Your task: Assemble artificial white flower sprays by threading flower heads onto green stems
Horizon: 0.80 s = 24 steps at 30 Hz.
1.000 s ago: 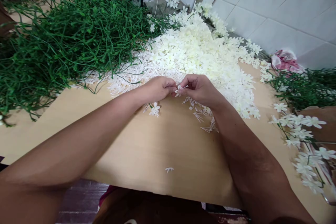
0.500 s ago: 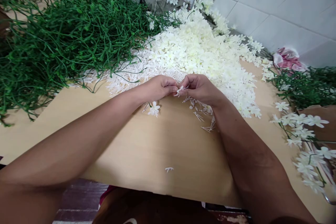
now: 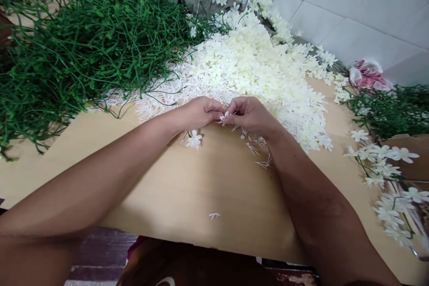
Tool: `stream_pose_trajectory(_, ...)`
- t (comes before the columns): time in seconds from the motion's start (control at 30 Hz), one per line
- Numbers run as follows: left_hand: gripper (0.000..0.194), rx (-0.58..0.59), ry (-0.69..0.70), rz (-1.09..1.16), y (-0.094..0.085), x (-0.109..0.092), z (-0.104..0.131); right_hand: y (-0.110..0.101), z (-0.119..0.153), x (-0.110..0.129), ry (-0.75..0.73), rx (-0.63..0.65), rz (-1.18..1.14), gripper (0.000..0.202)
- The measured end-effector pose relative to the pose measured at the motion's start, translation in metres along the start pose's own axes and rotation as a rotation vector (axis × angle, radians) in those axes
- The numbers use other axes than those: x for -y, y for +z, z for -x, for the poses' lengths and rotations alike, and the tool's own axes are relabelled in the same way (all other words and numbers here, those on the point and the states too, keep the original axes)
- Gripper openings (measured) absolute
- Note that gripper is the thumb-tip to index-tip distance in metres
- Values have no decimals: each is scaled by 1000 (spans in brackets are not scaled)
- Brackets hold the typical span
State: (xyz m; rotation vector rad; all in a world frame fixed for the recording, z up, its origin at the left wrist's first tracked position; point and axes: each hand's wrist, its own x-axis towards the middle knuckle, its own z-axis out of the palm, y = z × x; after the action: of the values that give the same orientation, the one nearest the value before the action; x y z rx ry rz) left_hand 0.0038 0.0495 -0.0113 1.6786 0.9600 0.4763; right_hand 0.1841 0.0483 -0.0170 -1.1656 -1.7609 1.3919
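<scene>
My left hand (image 3: pixel 205 111) and my right hand (image 3: pixel 246 114) meet over the board, both with fingers pinched. Between the fingertips is a small white artificial flower (image 3: pixel 225 117), which my right hand grips. From under my left hand a second white flower (image 3: pixel 194 139) shows on a short green stem; the rest of that stem is hidden by the fingers, which are closed on it. Just behind the hands lie many thin white flower pips (image 3: pixel 157 100), with a few more loose pips (image 3: pixel 253 146) beside my right wrist.
A big heap of green plastic stems (image 3: pixel 100 40) covers the left. White flower heads (image 3: pixel 254 58) are piled at the back middle. Finished-looking flower sprays (image 3: pixel 385 161) lie at the right edge. A small white piece (image 3: pixel 214 216) rests on the tan board (image 3: pixel 201 187). Tiled wall (image 3: pixel 351 9) stands behind.
Both hands have shifted slightly left with the white flower between them, which now shows its petals more openly. The piles are unchanged.
</scene>
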Motion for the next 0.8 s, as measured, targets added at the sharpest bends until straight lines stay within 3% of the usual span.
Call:
stream_pose_trajectory(0.2,20,-42,-1,18,-1,0,0,-3,-2,-5,-35,-11,-93,36)
stream_pose_trajectory(0.43,21,10,-5,-27,-6,-11,4,-9,-1,-6,-53,-4,-188,35)
stream_pose_trajectory(0.8,22,19,39,-2,-4,-10,4,-13,0,-6,-2,42,-224,33)
